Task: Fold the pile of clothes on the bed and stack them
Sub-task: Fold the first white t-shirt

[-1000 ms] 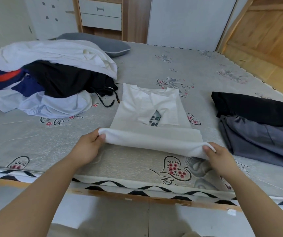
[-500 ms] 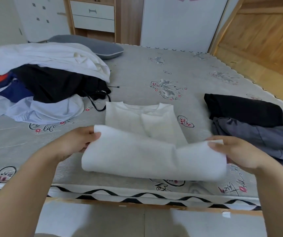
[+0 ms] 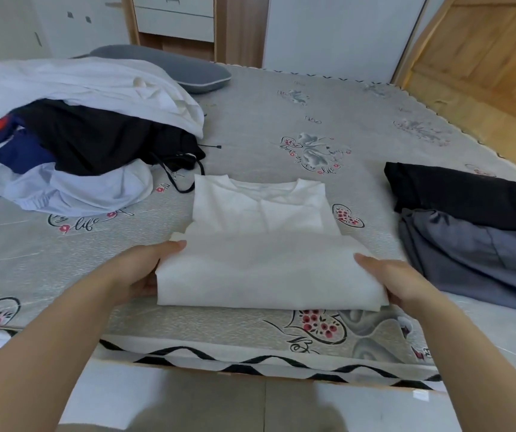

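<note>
While the white T-shirt [image 3: 266, 241] lies part-folded near the bed's [image 3: 281, 120] front edge, the left hand [image 3: 138, 269] and right hand [image 3: 396, 282] each grip a side of its doubled lower half. Unfolded clothes [image 3: 79, 135] lie heaped at left; folded black garment [image 3: 462, 194] and grey garment [image 3: 474, 254] rest at right.

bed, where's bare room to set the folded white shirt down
Bare mattress lies beyond the white shirt, between the unfolded pile and the folded black and grey garments. A narrow strip separates shirt and grey garment. The left is crowded.
</note>
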